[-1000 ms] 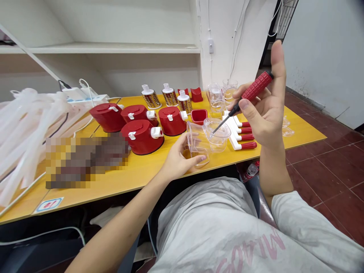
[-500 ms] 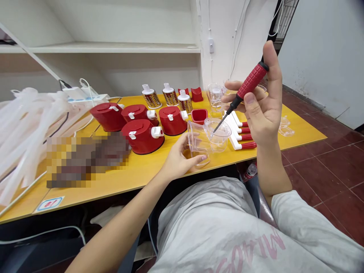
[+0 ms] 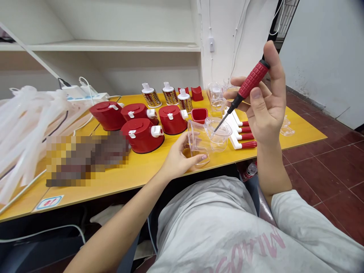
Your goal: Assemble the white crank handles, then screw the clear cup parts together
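In my right hand [image 3: 263, 98] is a screwdriver [image 3: 253, 80] with a red ribbed handle and a thin dark shaft, slanting down to the left. Its tip reaches into the round opening of a clear plastic housing [image 3: 199, 138]; whether it meets a screw there is too small to tell. My left hand [image 3: 182, 157] is wrapped around the left end of that housing, thumb in front, and holds it at the table's front edge. Just right of the housing lie several white handles with red grips [image 3: 248, 145].
Several red round bases [image 3: 142, 136] with white fittings stand left of the housing. Behind are three grater drums [image 3: 170, 95], a red square cup [image 3: 199, 115] and more clear housings [image 3: 215, 94]. Clear plastic bags [image 3: 25, 129] and a power strip [image 3: 88, 98] occupy the left side.
My right hand and the screwdriver have shifted very slightly to the right. The left hand and the clear housing stay in place.
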The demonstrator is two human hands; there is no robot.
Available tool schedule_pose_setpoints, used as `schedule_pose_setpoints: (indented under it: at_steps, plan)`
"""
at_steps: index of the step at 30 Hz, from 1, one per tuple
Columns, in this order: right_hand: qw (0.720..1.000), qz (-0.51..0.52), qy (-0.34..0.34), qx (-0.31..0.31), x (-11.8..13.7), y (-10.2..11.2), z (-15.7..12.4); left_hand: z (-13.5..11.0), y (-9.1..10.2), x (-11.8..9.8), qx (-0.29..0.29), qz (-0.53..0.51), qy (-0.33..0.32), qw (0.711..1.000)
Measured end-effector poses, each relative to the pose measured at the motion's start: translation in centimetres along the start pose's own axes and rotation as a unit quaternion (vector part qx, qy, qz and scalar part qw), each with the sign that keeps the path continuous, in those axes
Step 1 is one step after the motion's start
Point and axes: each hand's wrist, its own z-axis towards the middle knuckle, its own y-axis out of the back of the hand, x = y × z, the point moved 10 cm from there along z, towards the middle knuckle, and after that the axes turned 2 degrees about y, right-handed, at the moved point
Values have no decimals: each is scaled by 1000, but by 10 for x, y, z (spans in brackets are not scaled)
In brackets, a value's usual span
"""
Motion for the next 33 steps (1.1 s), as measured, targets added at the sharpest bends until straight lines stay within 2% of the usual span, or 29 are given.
schedule_pose_setpoints:
  at_steps: [3,8,15,21,28,33]
  plan:
    - [999,-7,19,-34,2,3,0,0,-1,-1,2,4,0,1000]
    - [996,-73,-20,-42,-4,2,-2,0,-2,-4,9,5,-18,1000]
    - [997,-64,-34,-41,-9,7,-1,-1,-3,-2,14,0,-22,1000]
    - [997,-65,-7,-45,-9,4,-1,0,-3,-2,16,-1,-21,1000]
    - [997,-36,-46,-43,-12,7,-2,0,-3,-3,18,-3,-21,1000]
    - [997,-50,-14,-52,-7,9,1,0,-2,-1,17,3,-16,1000]
